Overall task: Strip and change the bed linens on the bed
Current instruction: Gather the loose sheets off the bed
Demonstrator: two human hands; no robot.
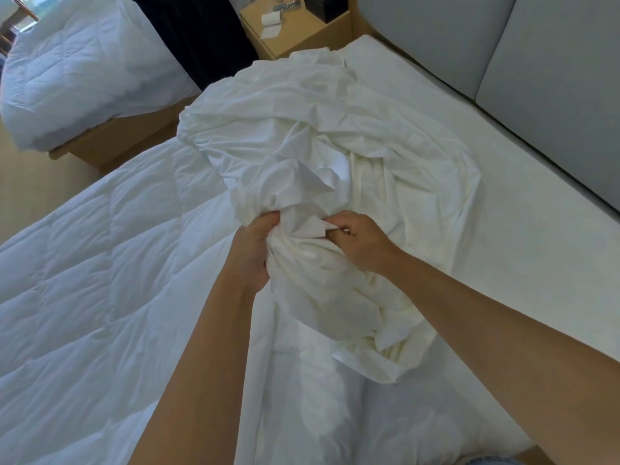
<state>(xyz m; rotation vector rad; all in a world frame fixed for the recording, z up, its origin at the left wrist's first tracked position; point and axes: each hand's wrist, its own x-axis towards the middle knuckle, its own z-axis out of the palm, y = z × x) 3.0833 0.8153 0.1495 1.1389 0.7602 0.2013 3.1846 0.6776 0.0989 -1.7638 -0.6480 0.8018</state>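
Crumpled cream-white bed sheet (318, 135) lies bunched on the bare white mattress (503, 246) — my left hand (255, 250) and right hand (360, 241) grip it, fingers curled — stripping looks nearly done, fresh linen not yet on.

I get one wide-angle view, worn on the head. It looks forward and down across the bed (503, 263) toward the nightstand (302, 31), close above the left hand (255, 250) and right hand (359, 243).

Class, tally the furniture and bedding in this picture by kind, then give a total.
Beds: 2
Quilted duvets: 2
Crumpled sheet: 1
Nightstand: 1
Total: 6
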